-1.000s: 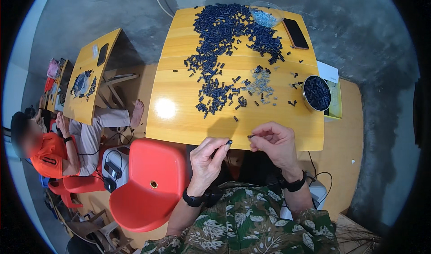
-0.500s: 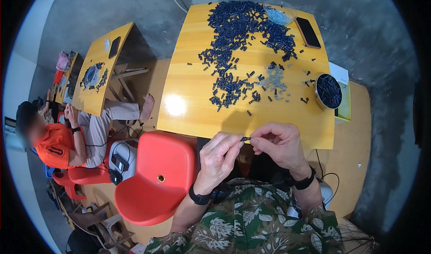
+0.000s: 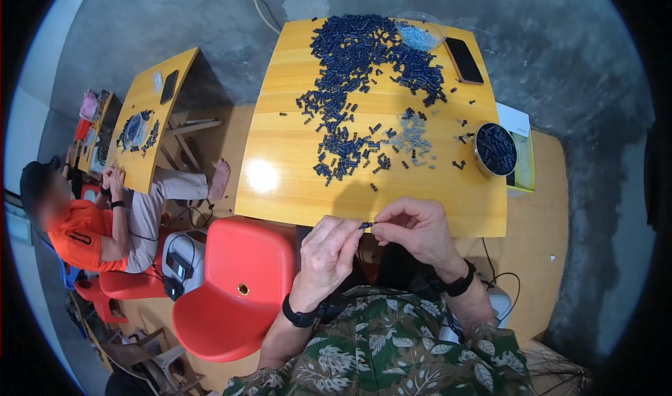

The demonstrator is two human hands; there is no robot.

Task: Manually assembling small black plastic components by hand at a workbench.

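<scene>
Left hand [image 3: 327, 253], right hand [image 3: 414, 232] pinching small black piece [image 3: 366, 225].

Pieces [image 3: 353, 39] black; table [image 3: 280, 140] yellow; chair [image 3: 245, 256] red; shirt [image 3: 378, 343] green, leaf-patterned.

On the counter [image 3: 287, 151], a heap of small parts [image 3: 343, 71] is stretching from the far edge toward the middle, a far bowl [image 3: 439, 29] and a phone [image 3: 465, 61] are lying to its right, and a near bowl [image 3: 479, 160] is standing at the right edge, a box [image 3: 530, 166] just beyond. The left hand [image 3: 327, 250] and right hand [image 3: 418, 234] are meeting by the near edge, one part [image 3: 365, 225] between their fingertips, while a chair [image 3: 252, 250] is standing to their left.
</scene>
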